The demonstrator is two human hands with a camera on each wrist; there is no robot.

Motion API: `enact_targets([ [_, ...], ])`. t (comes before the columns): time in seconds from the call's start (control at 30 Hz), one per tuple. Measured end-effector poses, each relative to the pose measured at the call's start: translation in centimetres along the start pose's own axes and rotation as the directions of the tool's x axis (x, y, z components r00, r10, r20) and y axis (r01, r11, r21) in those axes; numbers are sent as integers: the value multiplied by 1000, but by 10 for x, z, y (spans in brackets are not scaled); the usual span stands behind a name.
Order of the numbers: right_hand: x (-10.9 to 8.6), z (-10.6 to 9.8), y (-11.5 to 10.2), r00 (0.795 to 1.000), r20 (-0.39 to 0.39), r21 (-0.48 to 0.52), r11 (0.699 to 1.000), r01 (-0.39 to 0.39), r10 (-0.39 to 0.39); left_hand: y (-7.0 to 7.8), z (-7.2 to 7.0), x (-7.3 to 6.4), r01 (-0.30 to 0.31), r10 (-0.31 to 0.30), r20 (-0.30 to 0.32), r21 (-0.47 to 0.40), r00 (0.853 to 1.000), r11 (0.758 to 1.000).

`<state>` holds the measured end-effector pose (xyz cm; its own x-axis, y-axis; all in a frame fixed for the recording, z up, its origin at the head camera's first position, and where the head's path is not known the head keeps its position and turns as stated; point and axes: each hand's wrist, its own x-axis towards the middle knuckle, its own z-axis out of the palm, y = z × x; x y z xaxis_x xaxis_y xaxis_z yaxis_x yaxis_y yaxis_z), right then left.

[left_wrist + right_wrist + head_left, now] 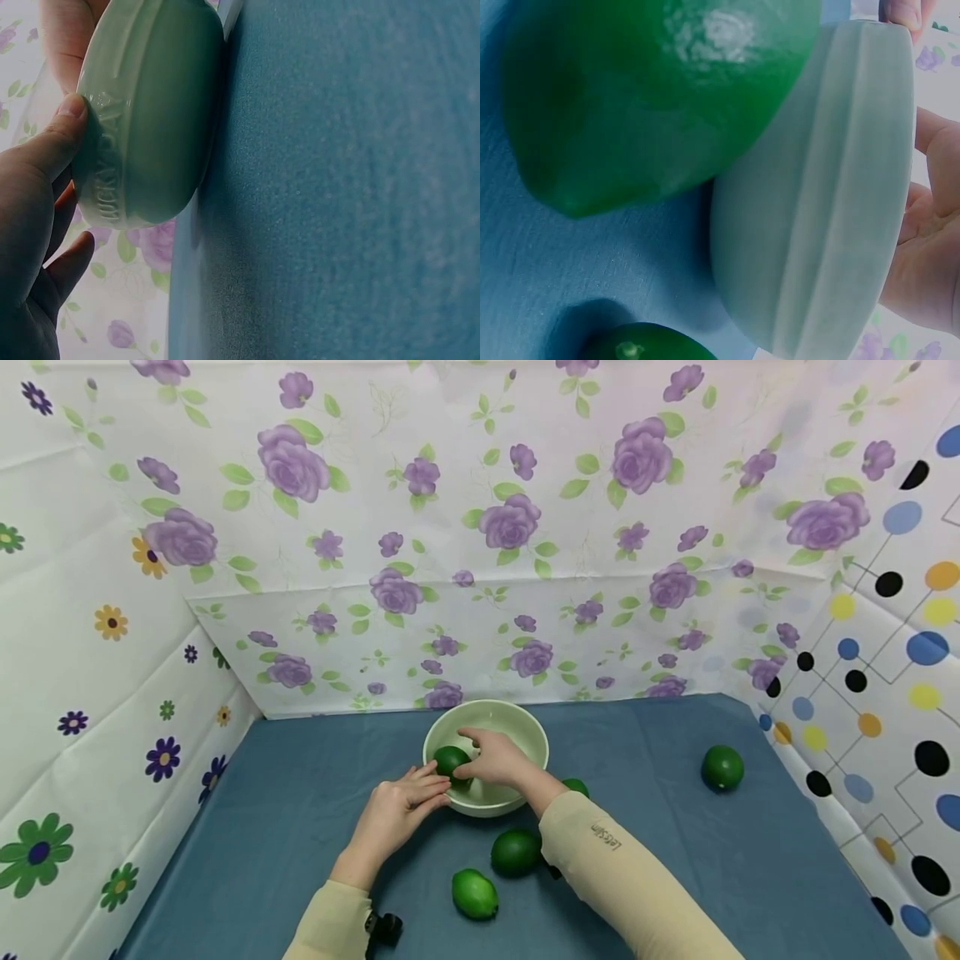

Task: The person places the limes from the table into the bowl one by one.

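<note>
- large green fruit (660,97) filling the upper left, a glare shining on its skin, a blunt tip pointing toward the lower left
- pale green bowl (810,195) appearing sideways, raised ridges running along its outer wall; the large green fruit overlapping it, any contact being hard to tell
- right hand (930,262) showing at the right edge, reaching past the rim on the bowl's open side
- left hand (905,13) barely entering at the top, a fingertip resting by the rim
- second green fruit (660,345) peeking in at the bottom, stem end showing
- blue cloth (517,300) lying beneath
- floral sheet (936,90) hanging behind
</note>
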<state>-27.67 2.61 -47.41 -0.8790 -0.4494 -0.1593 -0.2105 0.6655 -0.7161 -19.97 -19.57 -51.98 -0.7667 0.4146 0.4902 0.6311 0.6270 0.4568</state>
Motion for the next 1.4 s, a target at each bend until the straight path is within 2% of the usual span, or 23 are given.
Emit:
enact_targets([
  [0.67, -15, -10, 11, 999, -43, 60, 998, 21, -18, 2, 0, -1, 3, -3, 9, -1, 1000, 1000],
  [0.83, -23, -18, 16, 999, -47, 103, 995, 8, -3, 2, 0, 0, -9, 9, -1, -1, 1000, 1000],
  [1.17, -39, -38, 25, 996, -90, 92, 996, 11, -3, 0, 1, -2, 15, -15, -9, 8, 1000, 1000],
  [1.4, -59, -53, 34, 995, -102, 88, 996, 29, -20, 1, 3, -2, -2, 3, -24, 14, 1000, 1000],
])
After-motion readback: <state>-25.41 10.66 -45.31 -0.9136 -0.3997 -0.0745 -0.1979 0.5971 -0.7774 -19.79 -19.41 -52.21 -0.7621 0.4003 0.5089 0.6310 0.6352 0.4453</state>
